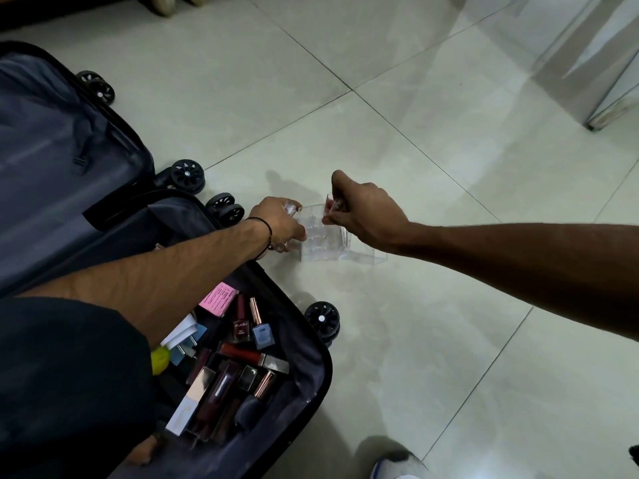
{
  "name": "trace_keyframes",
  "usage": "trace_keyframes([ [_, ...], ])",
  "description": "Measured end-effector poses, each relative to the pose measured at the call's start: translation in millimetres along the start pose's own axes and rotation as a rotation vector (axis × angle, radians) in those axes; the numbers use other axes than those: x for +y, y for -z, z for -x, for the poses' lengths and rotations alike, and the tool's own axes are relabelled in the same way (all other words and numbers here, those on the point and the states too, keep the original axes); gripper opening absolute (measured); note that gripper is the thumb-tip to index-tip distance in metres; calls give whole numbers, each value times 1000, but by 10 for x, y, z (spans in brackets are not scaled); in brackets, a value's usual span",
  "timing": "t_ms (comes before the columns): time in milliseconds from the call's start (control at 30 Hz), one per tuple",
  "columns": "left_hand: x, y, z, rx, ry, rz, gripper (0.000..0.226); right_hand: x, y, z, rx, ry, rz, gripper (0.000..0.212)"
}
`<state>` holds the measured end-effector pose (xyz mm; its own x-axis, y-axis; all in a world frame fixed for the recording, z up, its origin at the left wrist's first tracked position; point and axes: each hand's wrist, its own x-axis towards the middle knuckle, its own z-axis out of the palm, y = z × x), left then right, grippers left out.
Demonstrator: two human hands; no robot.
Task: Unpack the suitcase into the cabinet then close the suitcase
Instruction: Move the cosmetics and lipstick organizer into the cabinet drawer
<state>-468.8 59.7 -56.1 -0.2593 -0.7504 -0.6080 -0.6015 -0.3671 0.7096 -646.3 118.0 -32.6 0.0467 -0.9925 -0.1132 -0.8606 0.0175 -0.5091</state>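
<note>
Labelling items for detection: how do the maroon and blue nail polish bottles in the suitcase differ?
The maroon bottle has a dark cap and white lettering; the blue bottle has a rose-gold cap and no readable print. Both lie flat, side by side, in the open suitcase.

One head cam, wide-angle, looks steeply down/fwd at floor [432, 305], suitcase [52, 150] close at left.
</note>
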Motion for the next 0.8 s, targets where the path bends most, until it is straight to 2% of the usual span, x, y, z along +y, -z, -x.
trace_keyframes([
  [133, -18, 10, 3, -8, 7, 1, 54, -20, -4, -3, -3, -77, -64, 46],
  [300, -14, 4, -9, -4, 8, -26, 50, 5, -52, 30, -11, -160, -101, 25],
  [433, -18, 2, -10, -10, 16, -29, 46, 10, -63, -31, -49, -263, -260, 32],
  [600, -29, 6, 1, -2, 17, -29, 40, -82, 80, 19, -46, -279, -204, 50],
  [667, -34, 10, 6, 2, 12, -20, 39, -97, 202, 17, 12, -403, -411, 49],
  [733, -28, 14, 22, 12, 4, -16, 39, -97, 315, -13, 40, -573, -694, 31],
  [800, -13, 13, 41, 28, -7, -12, 40, -80, 398, -14, 20, -695, -879, 17],
])
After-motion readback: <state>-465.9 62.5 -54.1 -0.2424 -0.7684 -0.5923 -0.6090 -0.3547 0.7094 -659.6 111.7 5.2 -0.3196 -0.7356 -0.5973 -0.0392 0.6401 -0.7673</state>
